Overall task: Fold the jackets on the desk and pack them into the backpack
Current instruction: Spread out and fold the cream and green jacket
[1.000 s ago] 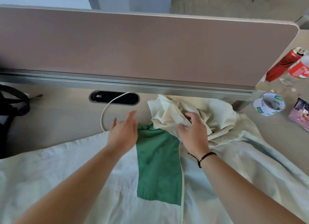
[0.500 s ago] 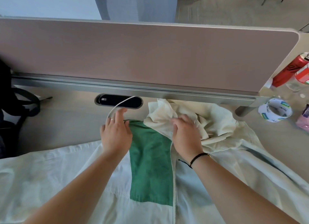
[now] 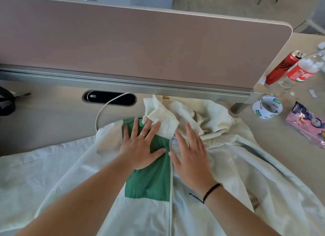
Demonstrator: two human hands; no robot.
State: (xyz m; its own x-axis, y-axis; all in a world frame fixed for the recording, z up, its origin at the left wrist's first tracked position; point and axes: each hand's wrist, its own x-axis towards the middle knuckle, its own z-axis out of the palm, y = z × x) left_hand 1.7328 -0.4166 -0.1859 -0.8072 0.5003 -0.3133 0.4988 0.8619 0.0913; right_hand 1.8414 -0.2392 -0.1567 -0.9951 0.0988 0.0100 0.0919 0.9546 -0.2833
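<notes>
Jacket: white hooded jacket [image 3: 219, 174] with a green chest panel [image 3: 149, 179] lies face up on the bench [image 3: 52, 123], its zipper [image 3: 171, 183] running toward the person.
Long axis: along the zipper, hood [image 3: 190, 116] bunched at the far end by the partition.
Left hand [image 3: 142, 149]: flat on the green panel, fingers spread and straight, gripping nothing.
Right hand [image 3: 190, 153]: flat just right of the zipper, fingers straight, nothing held.
Key relation: the hood lies just beyond both sets of fingertips; the sleeves spread outward to either side.
Backpack: only a dark strap [image 3: 7, 103] at the far left, possibly its.

Bright even daylight, soft faint shadows, mild overall softness, wide-angle bending at edges, no strong glare, colours slightly washed.
</notes>
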